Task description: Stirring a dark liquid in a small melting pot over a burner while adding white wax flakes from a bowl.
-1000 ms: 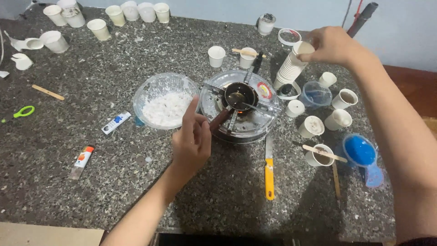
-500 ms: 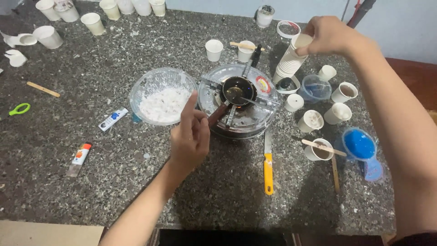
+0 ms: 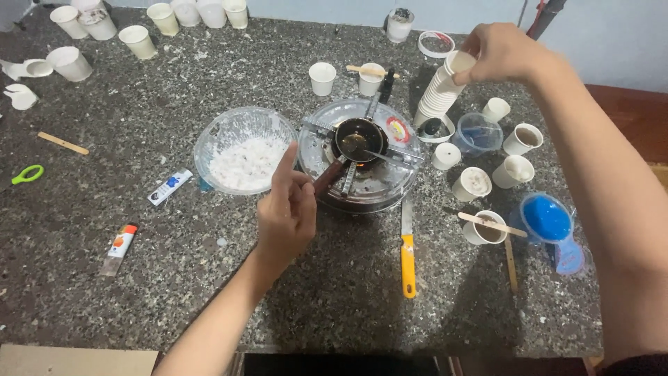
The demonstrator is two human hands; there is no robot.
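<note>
1. Nearest to me, my left hand (image 3: 285, 212) hovers over the stone table (image 3: 139, 278), forefinger pointing up, the other fingers loosely curled. It holds nothing.
2. Just beyond its fingertip I see the brown handle of a small dark pan (image 3: 358, 138), which sits on a round burner (image 3: 362, 163). A thin metal stirrer rests in the pan.
3. Left of the burner, touching or nearly touching it, stands a clear bowl (image 3: 243, 150) with white lumps inside.
4. A knife (image 3: 408, 251) with a yellow handle lies in front of the burner, blade toward it.
5. On the left I see two paint tubes, one blue-and-white (image 3: 167, 186) near the bowl, one orange-capped (image 3: 118, 247) closer to me, and green scissors (image 3: 26, 174) at the edge.
6. On the right sit a blue tub (image 3: 546, 217), a cup with a wooden stick (image 3: 485, 228) across it, and several small white cups, some filled.
7. Farther off, my right hand (image 3: 504, 52) pinches the top cup of a leaning cup stack (image 3: 438, 94), fingers closed around the rim. The stack stands just right of the burner, behind a clear tub (image 3: 476, 134).
8. Farthest away, loose cups (image 3: 139, 40) line the back left corner, and two more stand behind the burner.
</note>
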